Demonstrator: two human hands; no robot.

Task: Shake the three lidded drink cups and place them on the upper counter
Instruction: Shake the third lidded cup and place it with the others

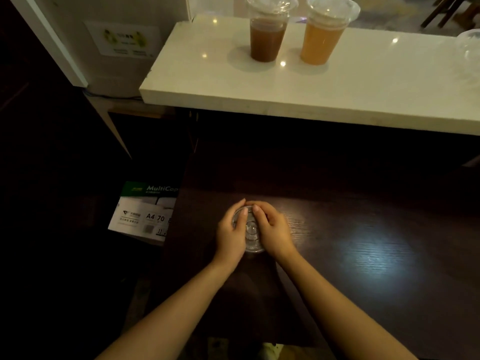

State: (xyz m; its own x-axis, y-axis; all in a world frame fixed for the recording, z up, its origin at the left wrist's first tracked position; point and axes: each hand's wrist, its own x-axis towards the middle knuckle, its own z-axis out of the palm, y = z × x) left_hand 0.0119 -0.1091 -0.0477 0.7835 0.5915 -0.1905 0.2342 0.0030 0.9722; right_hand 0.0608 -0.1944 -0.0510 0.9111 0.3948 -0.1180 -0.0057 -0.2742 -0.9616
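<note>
Two lidded clear cups stand side by side on the white upper counter (337, 81): a dark brown drink (266, 38) on the left and an orange drink (320, 42) on the right. A third clear lidded cup (251, 232) stands on the dark lower table (363, 242), seen from above. My left hand (231, 235) and my right hand (274, 233) curl round its lid from either side, thumbs on top and fingertips meeting at the far rim. The cup's body and contents are hidden under the lid and hands.
A clear plastic lid or cup (470, 45) lies at the counter's far right edge. A box of A4 copy paper (145, 214) sits on the floor left of the table. A white cabinet (109, 42) stands at the back left.
</note>
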